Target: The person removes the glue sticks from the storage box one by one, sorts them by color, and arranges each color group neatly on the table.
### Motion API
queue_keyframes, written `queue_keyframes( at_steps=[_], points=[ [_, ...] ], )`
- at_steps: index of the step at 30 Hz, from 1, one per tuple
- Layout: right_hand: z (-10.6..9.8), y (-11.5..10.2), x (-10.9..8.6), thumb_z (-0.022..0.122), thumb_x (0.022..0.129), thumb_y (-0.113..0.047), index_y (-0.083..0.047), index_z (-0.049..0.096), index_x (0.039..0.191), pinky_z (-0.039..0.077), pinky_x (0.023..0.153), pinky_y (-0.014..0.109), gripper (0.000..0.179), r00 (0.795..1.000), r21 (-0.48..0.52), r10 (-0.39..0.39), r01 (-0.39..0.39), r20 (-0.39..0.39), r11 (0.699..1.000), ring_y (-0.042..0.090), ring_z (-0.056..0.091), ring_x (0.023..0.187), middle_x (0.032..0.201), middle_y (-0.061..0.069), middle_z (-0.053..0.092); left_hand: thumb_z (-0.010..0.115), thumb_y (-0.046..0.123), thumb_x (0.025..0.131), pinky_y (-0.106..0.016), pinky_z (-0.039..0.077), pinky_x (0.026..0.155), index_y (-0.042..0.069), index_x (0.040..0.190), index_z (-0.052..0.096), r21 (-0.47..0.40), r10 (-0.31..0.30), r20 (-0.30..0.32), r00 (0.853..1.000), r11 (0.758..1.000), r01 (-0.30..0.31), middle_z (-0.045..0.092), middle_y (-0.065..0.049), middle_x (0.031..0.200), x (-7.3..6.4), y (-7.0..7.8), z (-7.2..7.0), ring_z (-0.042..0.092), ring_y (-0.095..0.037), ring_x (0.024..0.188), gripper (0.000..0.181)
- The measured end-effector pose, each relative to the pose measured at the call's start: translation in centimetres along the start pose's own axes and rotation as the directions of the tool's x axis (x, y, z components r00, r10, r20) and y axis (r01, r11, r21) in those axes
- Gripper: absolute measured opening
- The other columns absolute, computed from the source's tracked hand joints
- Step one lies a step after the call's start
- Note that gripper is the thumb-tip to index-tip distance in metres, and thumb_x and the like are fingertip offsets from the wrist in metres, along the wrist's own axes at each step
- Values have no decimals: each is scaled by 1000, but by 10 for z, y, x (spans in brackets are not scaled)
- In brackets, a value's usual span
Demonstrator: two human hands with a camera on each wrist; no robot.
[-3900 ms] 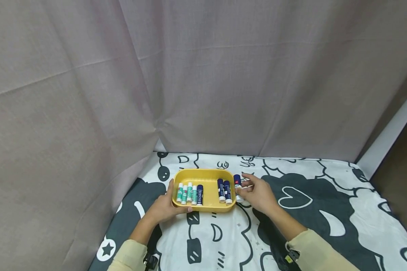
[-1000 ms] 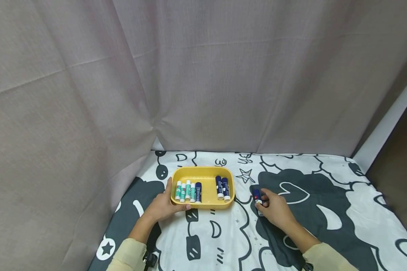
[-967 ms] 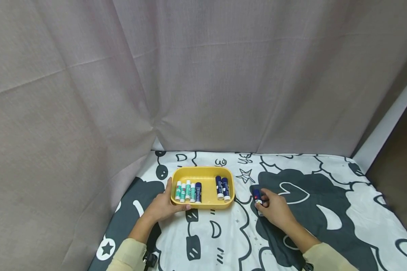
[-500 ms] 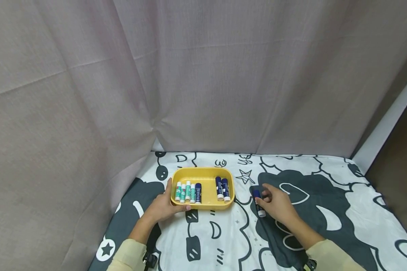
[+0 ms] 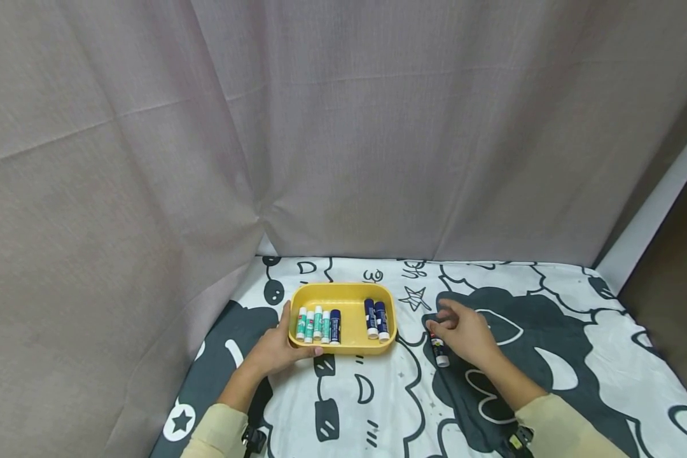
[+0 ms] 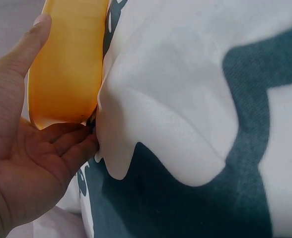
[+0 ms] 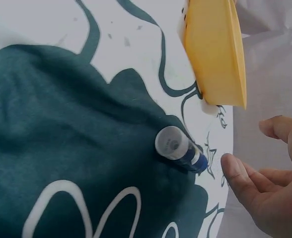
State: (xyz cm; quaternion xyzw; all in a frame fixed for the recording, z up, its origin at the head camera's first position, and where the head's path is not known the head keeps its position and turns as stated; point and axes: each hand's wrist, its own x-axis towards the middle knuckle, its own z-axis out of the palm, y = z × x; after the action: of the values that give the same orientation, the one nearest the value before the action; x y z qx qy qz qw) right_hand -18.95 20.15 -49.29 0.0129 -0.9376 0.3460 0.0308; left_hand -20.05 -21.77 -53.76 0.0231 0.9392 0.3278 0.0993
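Observation:
My left hand (image 5: 275, 348) holds the left end of a yellow tray (image 5: 352, 288), thumb on the near rim and fingers at its side. In the left wrist view, the fingertips reach the tray's (image 6: 69, 64) lower edge. Inside lie several green-and-white glue sticks (image 5: 310, 327) and a dark blue glue stick (image 5: 335, 327) at left. Two more blue glue sticks (image 5: 376, 320) lie at right. Another blue-and-white glue stick (image 5: 441, 353) rests on the cloth right of the tray. My right hand (image 5: 466, 332) is just beyond it, fingers apart from it in the right wrist view.
A cloth (image 5: 395, 407) printed in white and dark grey covers the surface beneath. Grey-beige curtains (image 5: 378, 159) hang behind and to the left. A brown panel (image 5: 675, 286) stands at the far right.
My right hand carried the glue stick from beside the tray's right end onto the cloth further right, then let go and drew slightly away. The left hand stays on the tray.

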Motion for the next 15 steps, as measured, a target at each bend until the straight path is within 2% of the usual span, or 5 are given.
queue_keyframes(
  at_steps=[9,15],
  points=[
    [2,-14,7,83,100,-28,6,55,155,65,77,37,71,999,31,22,-23,27,999,29,80,102,130,23,78,92,73,76,-61,56,108,10,179,2,-7,9,-2,1000,1000,-9,64,-36,148,-1,1,-1,71,-40,124,150],
    [6,-24,11,83,101,-32,3,58,155,64,76,33,69,999,90,28,-31,43,995,28,80,104,131,19,79,92,73,76,-61,56,108,10,179,2,-8,10,-2,1000,1000,-10,64,-36,148,-1,0,0,71,-39,124,150]
  ],
)
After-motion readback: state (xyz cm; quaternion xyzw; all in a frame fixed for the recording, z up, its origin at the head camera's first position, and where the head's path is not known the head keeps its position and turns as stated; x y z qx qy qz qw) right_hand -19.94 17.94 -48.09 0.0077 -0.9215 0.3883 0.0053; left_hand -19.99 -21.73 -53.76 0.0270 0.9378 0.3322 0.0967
